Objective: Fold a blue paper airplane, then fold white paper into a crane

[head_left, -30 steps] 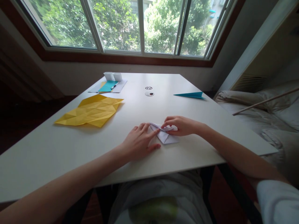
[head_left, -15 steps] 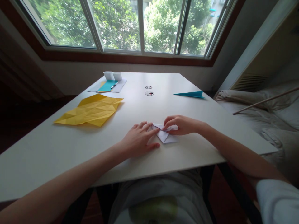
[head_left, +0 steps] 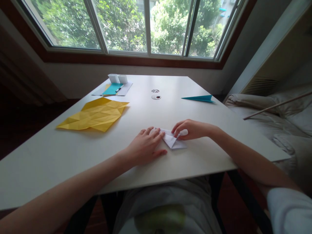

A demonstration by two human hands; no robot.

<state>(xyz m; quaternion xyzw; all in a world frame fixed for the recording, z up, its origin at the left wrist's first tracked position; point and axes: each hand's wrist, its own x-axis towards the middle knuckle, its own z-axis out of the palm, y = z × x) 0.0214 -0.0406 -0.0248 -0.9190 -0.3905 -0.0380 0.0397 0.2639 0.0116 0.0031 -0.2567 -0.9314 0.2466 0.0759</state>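
Spanning the view under both hands, the white bench (head_left: pixel 73 152) carries a folded white paper (head_left: pixel 173 142). Left hand (head_left: pixel 145 148) lies flat, pinning its edge; right hand (head_left: pixel 191 129) pinches the opposite flap, probably to crease it.

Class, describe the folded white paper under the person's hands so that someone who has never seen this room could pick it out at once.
Start at the white table below the window and come to its near edge. The white paper lies flat there, between the left hand and right hand, both touching it. It is the only white piece: the large creased sheet is yellow and the far dart is teal.
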